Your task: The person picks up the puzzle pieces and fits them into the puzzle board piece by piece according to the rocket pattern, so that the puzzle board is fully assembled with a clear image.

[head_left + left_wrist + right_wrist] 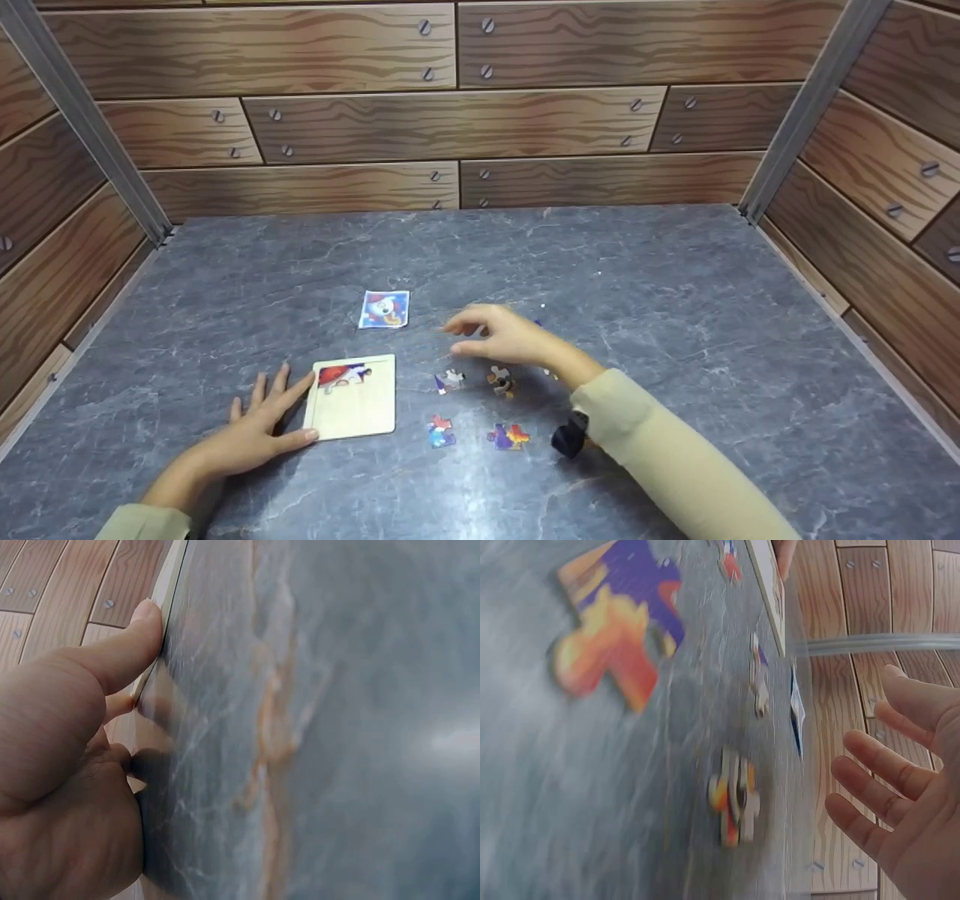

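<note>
A pale wooden puzzle tray (pixel 358 411) lies left of centre, with red, purple and white pieces (pixel 345 376) fitted in its upper left corner. Against the tray's left edge rests my left hand (pixel 251 435), fingers spread and thumb touching the lower left corner. My right hand (pixel 506 336) hovers over the table to the tray's right, its fingers loosely bent and holding nothing. Below it lie loose jigsaw pieces: a grey-and-white one (pixel 450 380), a striped one (pixel 501 381), a red-and-blue one (pixel 440 431) and a purple-and-orange one (pixel 619 622).
A small picture card (pixel 385 310) with a cartoon figure on blue lies behind the tray. More piece edges show partly hidden by my right forearm. Wood-patterned walls (pixel 450 127) enclose the grey marbled table (pixel 637 270) at the back and sides.
</note>
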{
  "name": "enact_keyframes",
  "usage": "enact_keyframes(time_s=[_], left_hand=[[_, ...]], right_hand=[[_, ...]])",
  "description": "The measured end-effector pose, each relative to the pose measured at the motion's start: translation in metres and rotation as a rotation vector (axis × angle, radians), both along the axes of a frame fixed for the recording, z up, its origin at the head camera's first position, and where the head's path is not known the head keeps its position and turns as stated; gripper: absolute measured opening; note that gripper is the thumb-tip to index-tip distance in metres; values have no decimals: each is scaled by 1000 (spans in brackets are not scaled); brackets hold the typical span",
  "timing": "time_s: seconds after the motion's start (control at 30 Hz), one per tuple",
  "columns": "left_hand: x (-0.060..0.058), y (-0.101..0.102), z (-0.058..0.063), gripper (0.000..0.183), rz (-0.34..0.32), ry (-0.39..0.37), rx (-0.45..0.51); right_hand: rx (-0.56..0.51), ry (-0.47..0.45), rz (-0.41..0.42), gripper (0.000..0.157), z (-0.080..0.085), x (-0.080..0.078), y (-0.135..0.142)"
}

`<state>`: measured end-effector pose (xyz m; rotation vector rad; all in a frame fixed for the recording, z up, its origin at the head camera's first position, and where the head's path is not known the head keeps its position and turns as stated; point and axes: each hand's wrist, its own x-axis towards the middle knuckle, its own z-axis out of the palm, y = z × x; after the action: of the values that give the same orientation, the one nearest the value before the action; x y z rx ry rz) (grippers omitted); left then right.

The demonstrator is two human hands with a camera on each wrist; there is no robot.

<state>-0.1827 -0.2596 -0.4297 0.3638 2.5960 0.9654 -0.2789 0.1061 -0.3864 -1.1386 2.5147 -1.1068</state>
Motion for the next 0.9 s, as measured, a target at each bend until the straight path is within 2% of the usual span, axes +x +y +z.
enact_keyframes(time_s=[0.6, 0.9], left_hand=[[1, 2, 1, 81, -1, -10, -26], [1, 2, 0, 79, -6, 11, -19]], right_hand=[[-88, -24, -126, 36, -5, -4, 65], [-79, -17, -214, 37, -8, -8, 98]])
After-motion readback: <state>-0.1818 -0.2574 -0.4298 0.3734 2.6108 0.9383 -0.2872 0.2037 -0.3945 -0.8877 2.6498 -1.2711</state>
